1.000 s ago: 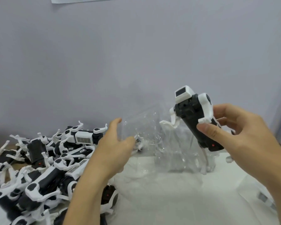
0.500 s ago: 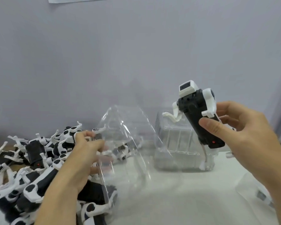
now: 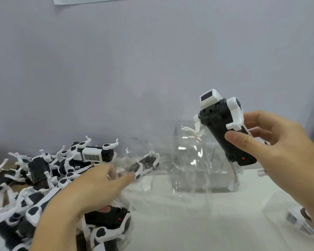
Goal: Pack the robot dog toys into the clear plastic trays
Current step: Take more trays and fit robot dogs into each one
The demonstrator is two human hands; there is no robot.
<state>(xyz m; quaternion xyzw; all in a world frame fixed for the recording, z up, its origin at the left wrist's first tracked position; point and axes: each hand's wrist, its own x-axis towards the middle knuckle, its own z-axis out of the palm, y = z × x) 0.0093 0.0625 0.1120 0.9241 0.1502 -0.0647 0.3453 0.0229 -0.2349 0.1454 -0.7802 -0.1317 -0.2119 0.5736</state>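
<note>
At nine o'clock lies the heap of robot dog toys (image 3: 43,171). The left hand (image 3: 96,189), at seven o'clock, reaches over a blurred clear tray (image 3: 143,165); whether it grips the plastic I cannot tell. At centre stands the stack of trays (image 3: 192,160). At three o'clock the right hand (image 3: 272,149) clasps one robot dog (image 3: 225,131), head up. Best to steady the tray flat first, then fold the legs and lower the dog belly-down.

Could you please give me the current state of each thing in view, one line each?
Right hand: gripping one toy dog, raised above the table.
Held toy dog: tilted, head end up, legs folded.
Left hand: blurred, holding a clear tray.
Clear tray: tipped, not yet filled.
Stack of clear trays: upright on the table, no toy inside.
Pile of toy dogs: loose, unpacked.
</note>
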